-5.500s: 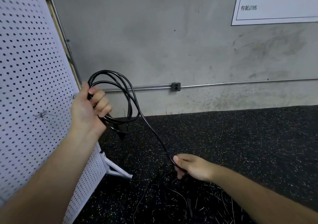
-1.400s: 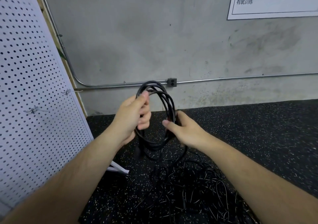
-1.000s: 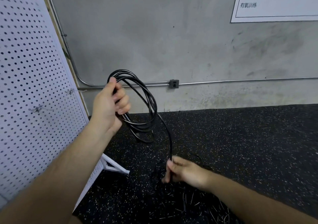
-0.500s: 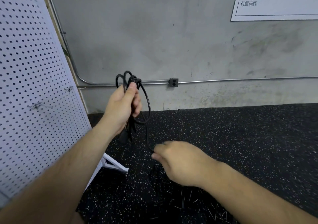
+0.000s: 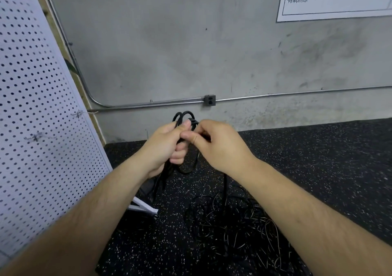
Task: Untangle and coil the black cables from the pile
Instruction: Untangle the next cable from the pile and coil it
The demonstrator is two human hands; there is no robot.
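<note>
Head view: At the centre of the frame, a person gathers a black cable [image 5: 182, 114] into loops at chest height, above the tangled pile [image 5: 233, 229] lying on the speckled floor [image 5: 318, 159] at lower centre. The left hand [image 5: 165, 148] grips the bundle, fingers curled round the gathered turns and thumb pressed down on top. Just right of it and touching it, the right hand [image 5: 220, 146] pinches a strand between thumb and curled forefinger; its other fingers are folded under, and what they hold cannot be told. One loop hangs below the left hand, and a single strand drops from under the right wrist to the pile. A white pegboard [image 5: 38, 127] leans at the left edge; an outlet [image 5: 210, 100] sits on the grey wall [image 5: 191, 42] above the hands.

The step in hand appears to be laying one more turn onto the coil. Doing it well likely means feeding each turn the same size as the hanging loop, seating it under the left thumb before the pinch lets go, and rolling the strand slightly to shed twist. The trailing strand looks likely to snag in the pile, so slack should be drawn gently, not yanked.
</note>
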